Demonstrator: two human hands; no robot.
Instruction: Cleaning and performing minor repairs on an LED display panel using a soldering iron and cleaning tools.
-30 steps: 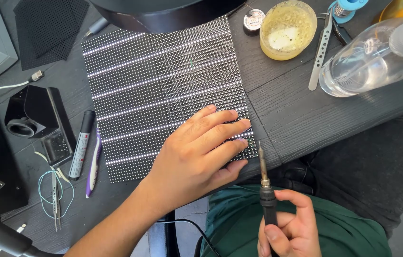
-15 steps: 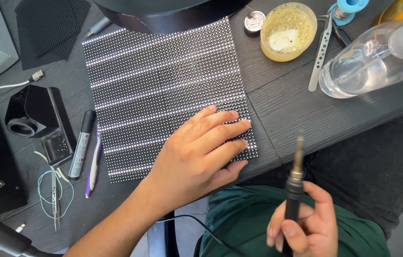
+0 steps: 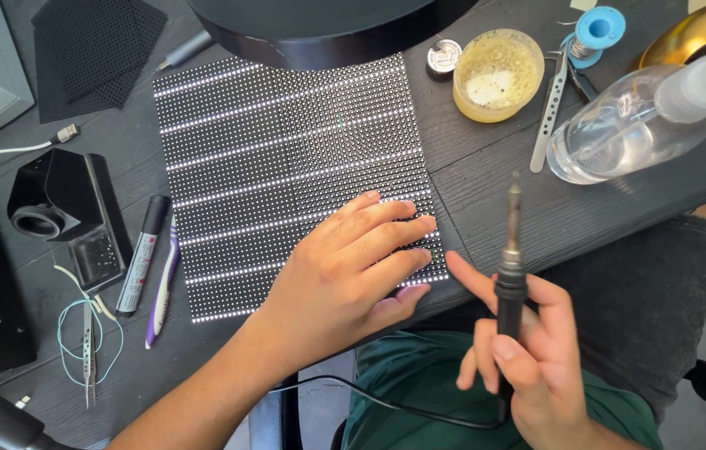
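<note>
Black dotted panel point(image 3: 295, 175) lies near the tabletop's point(image 3: 536, 208) front edge, the left hand point(image 3: 345, 279) spread flat on it. Right hand point(image 3: 528, 358) pinches a soldering iron point(image 3: 510, 275) upright, off the edge.

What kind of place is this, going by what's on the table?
Probably an electronics repair bench: a soldering iron in the right hand, a lit LED panel under the left hand, and tweezers.

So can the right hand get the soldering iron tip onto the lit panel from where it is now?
Probably yes. The right hand holds the soldering iron upright just off the panel corner; only the left hand, flat on that corner, covers part of it.
</note>
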